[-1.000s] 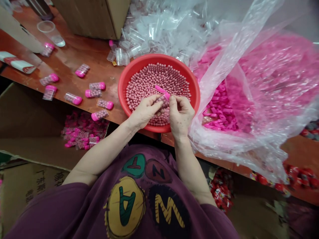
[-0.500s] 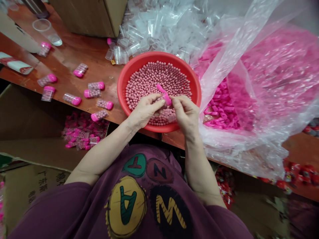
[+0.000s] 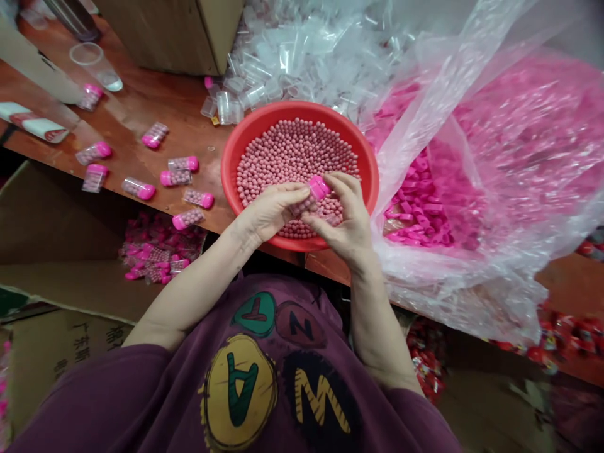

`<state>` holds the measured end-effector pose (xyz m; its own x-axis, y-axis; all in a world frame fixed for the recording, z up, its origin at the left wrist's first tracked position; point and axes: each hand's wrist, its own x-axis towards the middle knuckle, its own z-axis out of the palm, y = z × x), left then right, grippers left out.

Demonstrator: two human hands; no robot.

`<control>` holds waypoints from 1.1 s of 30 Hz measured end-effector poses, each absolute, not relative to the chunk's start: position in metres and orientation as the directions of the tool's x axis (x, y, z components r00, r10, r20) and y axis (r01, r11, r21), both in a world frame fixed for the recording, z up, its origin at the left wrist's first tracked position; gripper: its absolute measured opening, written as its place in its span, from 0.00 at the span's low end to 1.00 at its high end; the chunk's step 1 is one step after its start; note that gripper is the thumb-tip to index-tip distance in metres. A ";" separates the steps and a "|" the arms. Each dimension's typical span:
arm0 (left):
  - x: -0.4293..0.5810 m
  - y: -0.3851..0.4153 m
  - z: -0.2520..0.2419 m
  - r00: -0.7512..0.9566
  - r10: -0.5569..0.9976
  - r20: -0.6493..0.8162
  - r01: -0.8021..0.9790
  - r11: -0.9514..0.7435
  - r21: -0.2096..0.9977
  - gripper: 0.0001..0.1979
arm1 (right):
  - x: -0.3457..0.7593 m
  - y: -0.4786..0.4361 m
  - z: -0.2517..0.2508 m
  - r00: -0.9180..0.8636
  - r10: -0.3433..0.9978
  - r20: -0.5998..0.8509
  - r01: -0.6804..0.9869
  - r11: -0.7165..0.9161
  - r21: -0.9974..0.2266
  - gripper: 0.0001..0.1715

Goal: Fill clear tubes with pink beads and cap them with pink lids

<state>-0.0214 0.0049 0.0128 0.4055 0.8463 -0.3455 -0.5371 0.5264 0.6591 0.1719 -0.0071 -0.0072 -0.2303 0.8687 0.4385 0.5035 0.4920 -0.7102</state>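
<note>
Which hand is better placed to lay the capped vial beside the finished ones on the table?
Left. The left hand grips the capped vial and is nearer the finished vials. The right hand sits beside the bag of pink caps.

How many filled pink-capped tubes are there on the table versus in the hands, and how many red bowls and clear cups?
Filled pink-capped tubes lying on the table, first one: 8
Pink-capped tube held in both hands, left hand, right hand, tube: 1
Red bowl of pink balls: 1
Clear cup: 1
Total: 11
</note>
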 end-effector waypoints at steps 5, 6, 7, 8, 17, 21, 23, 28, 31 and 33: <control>-0.021 0.005 0.014 0.418 0.842 -0.340 -0.519 0.529 0.672 0.09 | 0.158 -0.008 -0.026 -0.242 0.806 0.541 0.669 0.542 -0.509 0.50; -0.021 0.004 0.013 0.412 0.847 -0.335 -0.520 0.521 0.677 0.09 | 0.156 -0.007 -0.029 -0.230 0.802 0.551 0.676 0.539 -0.502 0.48; -0.021 0.004 0.013 0.410 0.851 -0.328 -0.520 0.513 0.683 0.08 | 0.155 -0.007 -0.030 -0.221 0.798 0.560 0.679 0.539 -0.499 0.45; -0.020 0.004 0.012 0.412 0.854 -0.318 -0.516 0.506 0.691 0.09 | 0.154 -0.007 -0.031 -0.217 0.792 0.571 0.679 0.542 -0.494 0.44; -0.008 -0.001 -0.002 0.108 0.990 -0.094 -0.217 0.115 0.969 0.17 | 0.149 -0.012 -0.034 -0.246 0.805 0.539 0.735 0.518 -0.437 0.45; -0.009 -0.002 0.003 0.283 0.945 -0.165 -0.335 0.259 0.906 0.10 | 0.145 -0.011 -0.028 -0.243 0.870 0.428 0.772 0.441 -0.458 0.51; -0.011 -0.002 0.005 0.366 0.908 -0.202 -0.371 0.342 0.863 0.11 | 0.145 -0.010 -0.026 -0.236 0.871 0.431 0.786 0.432 -0.443 0.48; -0.014 -0.001 0.000 0.375 0.913 -0.162 -0.374 0.309 0.874 0.11 | 0.146 -0.011 -0.023 -0.226 0.859 0.459 0.816 0.424 -0.393 0.48; -0.014 -0.001 -0.001 0.348 0.930 -0.117 -0.342 0.242 0.908 0.10 | 0.147 -0.012 -0.020 -0.234 0.872 0.430 0.813 0.418 -0.405 0.48; -0.013 -0.002 0.001 0.338 0.934 -0.116 -0.327 0.232 0.916 0.10 | 0.148 -0.013 -0.019 -0.233 0.881 0.411 0.809 0.410 -0.421 0.47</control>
<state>-0.0134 -0.0020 0.0015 0.3383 0.9339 -0.1158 -0.3270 0.2320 0.9161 0.1478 -0.0132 -0.0185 -0.2333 0.8814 0.4108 0.8091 0.4103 -0.4207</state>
